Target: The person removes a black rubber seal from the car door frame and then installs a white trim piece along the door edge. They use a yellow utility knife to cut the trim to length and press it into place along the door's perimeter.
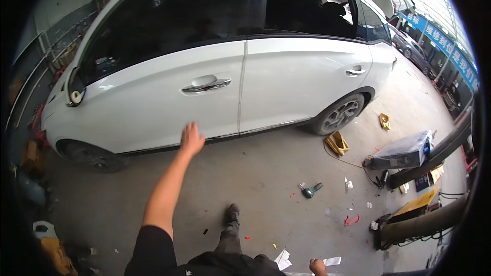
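A white car (158,102) stands side-on across the view, its front toward the left. My left arm reaches forward, and my left hand (192,140) is in front of the lower part of the front door, below the chrome door handle (207,86). The fingers stretch out and hold nothing; whether they touch the door I cannot tell. At the lower edge my right hand (317,266) shows only in part, with curled fingers. What it holds, if anything, is hidden. White paper (332,261) shows right beside it, and I cannot tell whether it is in the hand.
A green-and-black power tool (310,190) and scraps lie on the floor. Farther right are a yellow holder (337,143), a smaller yellow piece (384,121), a plastic-wrapped box (404,152) and a dark post (429,225). The rear window (309,7) shows the car's interior.
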A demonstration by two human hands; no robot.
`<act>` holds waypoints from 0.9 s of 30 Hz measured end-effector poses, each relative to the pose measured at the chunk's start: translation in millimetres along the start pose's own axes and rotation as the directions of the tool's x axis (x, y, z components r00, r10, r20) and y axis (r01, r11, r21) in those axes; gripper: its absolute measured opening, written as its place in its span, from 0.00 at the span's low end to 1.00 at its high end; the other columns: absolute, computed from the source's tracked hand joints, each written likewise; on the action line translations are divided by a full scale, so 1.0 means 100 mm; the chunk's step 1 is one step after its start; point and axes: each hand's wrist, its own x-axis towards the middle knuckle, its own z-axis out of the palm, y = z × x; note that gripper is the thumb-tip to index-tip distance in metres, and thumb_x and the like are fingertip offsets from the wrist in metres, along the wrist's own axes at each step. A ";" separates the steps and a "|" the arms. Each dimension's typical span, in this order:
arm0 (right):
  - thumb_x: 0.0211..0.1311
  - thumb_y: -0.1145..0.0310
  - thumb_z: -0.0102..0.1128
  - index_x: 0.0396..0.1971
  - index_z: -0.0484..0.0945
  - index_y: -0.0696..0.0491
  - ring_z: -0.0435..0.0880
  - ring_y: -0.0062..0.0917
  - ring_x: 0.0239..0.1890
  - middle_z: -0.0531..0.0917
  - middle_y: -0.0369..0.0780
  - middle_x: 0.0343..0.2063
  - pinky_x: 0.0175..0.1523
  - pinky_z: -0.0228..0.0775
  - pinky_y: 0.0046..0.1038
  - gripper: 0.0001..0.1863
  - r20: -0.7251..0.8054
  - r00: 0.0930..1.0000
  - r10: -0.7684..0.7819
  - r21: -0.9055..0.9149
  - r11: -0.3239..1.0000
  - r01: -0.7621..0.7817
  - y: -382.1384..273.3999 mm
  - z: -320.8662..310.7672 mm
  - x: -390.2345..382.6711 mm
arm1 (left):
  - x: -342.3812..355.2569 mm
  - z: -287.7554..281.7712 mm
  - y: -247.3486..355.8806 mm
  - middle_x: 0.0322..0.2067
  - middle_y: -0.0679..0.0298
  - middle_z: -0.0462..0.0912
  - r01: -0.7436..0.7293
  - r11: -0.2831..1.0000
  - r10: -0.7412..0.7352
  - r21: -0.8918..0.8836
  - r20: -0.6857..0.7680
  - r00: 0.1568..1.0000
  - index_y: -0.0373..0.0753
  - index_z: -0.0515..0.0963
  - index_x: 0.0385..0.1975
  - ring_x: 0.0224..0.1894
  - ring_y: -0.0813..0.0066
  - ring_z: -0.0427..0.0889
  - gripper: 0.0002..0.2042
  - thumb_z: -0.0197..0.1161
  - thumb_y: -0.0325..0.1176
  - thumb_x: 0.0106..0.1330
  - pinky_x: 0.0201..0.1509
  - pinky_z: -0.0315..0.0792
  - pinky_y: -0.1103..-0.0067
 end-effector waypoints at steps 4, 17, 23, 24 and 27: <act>0.64 0.47 0.44 0.29 0.80 0.61 0.82 0.52 0.31 0.81 0.57 0.27 0.37 0.73 0.50 0.29 -0.260 0.963 -0.078 -0.104 0.993 0.052 0.39 0.41 0.11 | 1.33 0.11 0.12 0.54 0.49 0.70 -0.141 0.985 0.153 0.096 -0.134 0.979 0.31 0.67 0.53 0.58 0.52 0.67 0.23 0.59 0.31 0.57 0.64 0.61 0.64; 0.62 0.49 0.47 0.31 0.81 0.55 0.82 0.47 0.30 0.82 0.54 0.25 0.37 0.73 0.50 0.23 0.049 0.996 0.076 0.559 0.824 -0.091 -2.42 -0.22 0.66 | 2.35 0.46 0.15 0.37 0.52 0.84 0.113 0.968 -0.155 0.224 0.181 0.971 0.41 0.82 0.34 0.45 0.55 0.81 0.10 0.59 0.39 0.60 0.53 0.68 0.65; 0.62 0.50 0.48 0.31 0.81 0.55 0.82 0.48 0.30 0.82 0.53 0.25 0.38 0.73 0.49 0.23 0.029 1.000 -0.006 0.567 0.824 -0.012 -2.21 -0.45 1.04 | 1.69 0.17 0.47 0.35 0.53 0.84 0.087 0.964 -0.131 0.250 0.164 0.978 0.40 0.82 0.30 0.43 0.54 0.80 0.08 0.61 0.37 0.60 0.51 0.68 0.64; 0.62 0.50 0.48 0.31 0.81 0.55 0.82 0.48 0.31 0.82 0.53 0.26 0.38 0.73 0.49 0.22 0.028 0.999 -0.026 0.567 0.824 0.006 -2.16 -0.46 1.09 | 1.54 0.12 0.51 0.33 0.53 0.84 0.076 0.963 -0.120 0.257 0.157 0.980 0.39 0.81 0.29 0.42 0.53 0.79 0.08 0.61 0.36 0.59 0.50 0.68 0.63; 0.61 0.50 0.48 0.31 0.81 0.55 0.82 0.48 0.31 0.82 0.53 0.26 0.38 0.73 0.49 0.22 0.037 0.997 -0.074 0.559 0.828 0.041 -1.91 -0.49 1.19 | 1.06 -0.03 0.66 0.32 0.53 0.83 0.088 0.957 -0.132 0.276 0.143 0.981 0.38 0.80 0.28 0.43 0.54 0.78 0.07 0.62 0.35 0.58 0.52 0.67 0.64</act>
